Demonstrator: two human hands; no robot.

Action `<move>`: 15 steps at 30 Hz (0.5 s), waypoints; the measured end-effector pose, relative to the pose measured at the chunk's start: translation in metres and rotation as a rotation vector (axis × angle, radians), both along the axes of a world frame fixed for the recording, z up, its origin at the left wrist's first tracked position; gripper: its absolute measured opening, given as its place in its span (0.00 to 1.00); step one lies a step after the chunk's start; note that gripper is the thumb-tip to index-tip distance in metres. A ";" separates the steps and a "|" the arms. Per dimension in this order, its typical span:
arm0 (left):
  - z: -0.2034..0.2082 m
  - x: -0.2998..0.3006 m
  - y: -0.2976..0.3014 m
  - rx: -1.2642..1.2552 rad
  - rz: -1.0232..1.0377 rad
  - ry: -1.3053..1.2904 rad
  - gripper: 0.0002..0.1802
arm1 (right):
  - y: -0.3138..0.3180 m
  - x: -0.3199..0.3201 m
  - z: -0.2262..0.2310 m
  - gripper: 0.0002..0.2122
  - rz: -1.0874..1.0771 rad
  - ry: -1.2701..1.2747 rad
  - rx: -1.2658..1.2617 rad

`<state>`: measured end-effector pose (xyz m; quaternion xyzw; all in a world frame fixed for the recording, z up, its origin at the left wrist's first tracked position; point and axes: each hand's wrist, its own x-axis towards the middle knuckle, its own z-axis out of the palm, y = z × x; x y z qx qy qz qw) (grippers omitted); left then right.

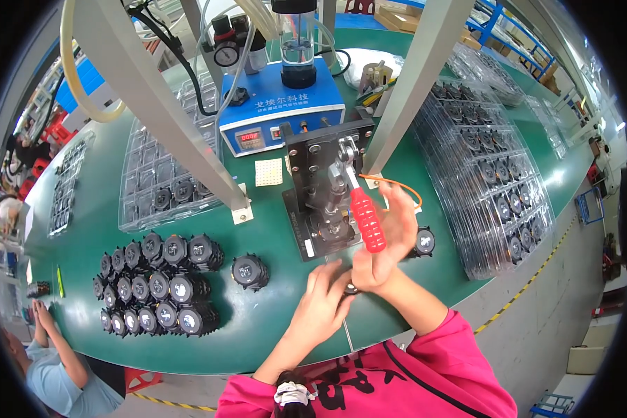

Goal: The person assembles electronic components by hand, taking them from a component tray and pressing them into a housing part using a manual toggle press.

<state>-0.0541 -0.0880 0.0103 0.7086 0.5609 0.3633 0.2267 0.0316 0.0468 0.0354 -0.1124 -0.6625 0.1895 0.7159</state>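
My right hand has its fingers stretched apart beside the red grip of a toggle clamp; the thumb is near the grip's lower end. This clamp belongs to a black press fixture, whose grip points down toward me. Below, at the fixture's front, my left hand has its fingers curled at a small dark round part, mostly hidden by the fingers and my right wrist. A round black watch-like unit lies right of my right hand. Another such unit stands alone to the left.
Several rows of stacked black round units stand on the green table at left. Clear trays are piled at right; another tray lies at left. Behind the fixture sits a blue tester. Grey posts flank it. Another person sits lower left.
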 end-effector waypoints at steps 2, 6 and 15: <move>0.007 -0.003 0.007 0.042 0.047 -0.009 0.25 | 0.021 0.009 0.035 0.22 0.022 -0.346 0.208; 0.026 -0.009 0.033 0.077 0.099 0.121 0.26 | 0.021 0.002 0.091 0.19 0.286 0.048 -0.130; 0.019 -0.016 0.079 0.166 0.145 0.407 0.29 | -0.026 0.050 0.071 0.11 -0.156 -0.568 -0.403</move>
